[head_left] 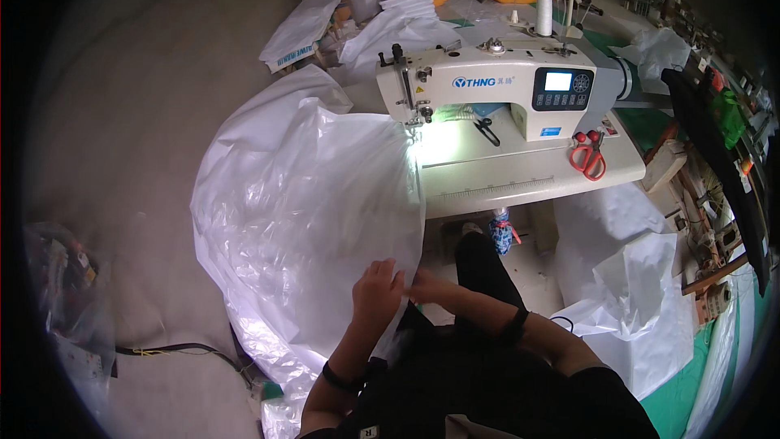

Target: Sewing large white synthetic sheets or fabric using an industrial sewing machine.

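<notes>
A large white plastic sheet (301,187) drapes from the sewing machine (479,81) down to my lap and off to the left. Its far right corner runs under the lit needle area. At the sheet's near right edge, my left hand (378,294) has its fingers bent on the plastic. Just right of it, my right hand (432,288) pinches the same edge, its fingertips partly hidden. The two hands are close together, below the machine table's (504,183) front edge.
Red-handled scissors (588,158) and small black thread snips (487,132) lie on the machine bed. A white thread cone (543,15) stands behind. More white sheeting (626,276) hangs at right. Stacked white material (410,4) sits at the back, and a black cable (179,349) crosses the floor at left.
</notes>
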